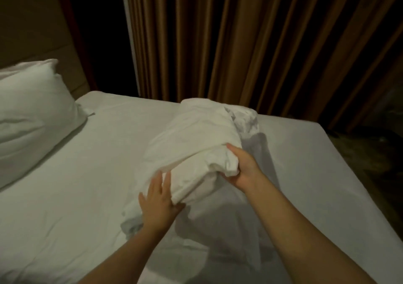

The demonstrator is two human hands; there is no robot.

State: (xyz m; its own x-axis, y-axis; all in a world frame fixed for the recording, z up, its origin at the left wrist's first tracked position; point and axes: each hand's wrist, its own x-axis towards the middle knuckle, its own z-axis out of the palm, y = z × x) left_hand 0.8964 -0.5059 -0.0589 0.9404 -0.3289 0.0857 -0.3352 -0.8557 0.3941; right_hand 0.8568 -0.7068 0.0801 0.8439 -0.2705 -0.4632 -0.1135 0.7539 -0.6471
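1. Clearly, the work in hand is dressing a pillow [196, 135]. It lies on the bed [87, 196] just past the frame's centre, running from 7 o'clock toward 1 o'clock, with its near end lifted off the sheet.
2. The right hand [242, 168] clamps the near end, at about 4 o'clock of the pillow. Its thumb is on top and a fold of white cloth is bunched in its grasp; the fingers beneath are hidden.
3. The left hand [157, 200] lies against the pillow's side at 7 o'clock, fingers straight and the thumb tucked under the lower edge. It presses rather than grips. The hands are apart, one on either side of the near end.
4. By my judgement, the case is over most of the pillow, since its body looks smooth and covered. What is left is to tidy the bunched near end and then lay the pillow by the second pillow [32, 109] at 9 o'clock, which sits below the headboard [32, 32].
5. Crumpled greyish cloth shows at the pillow's far end, at 1 o'clock, and more loose cloth [130, 224] lies beside the left wrist. I cannot tell whether either is case, filling or another sheet.
6. Both forearms are cut off by the lower edge. The brown curtain [239, 43] fills 12 to 2 o'clock, and the floor [370, 152] at 3 o'clock is too dark to read.
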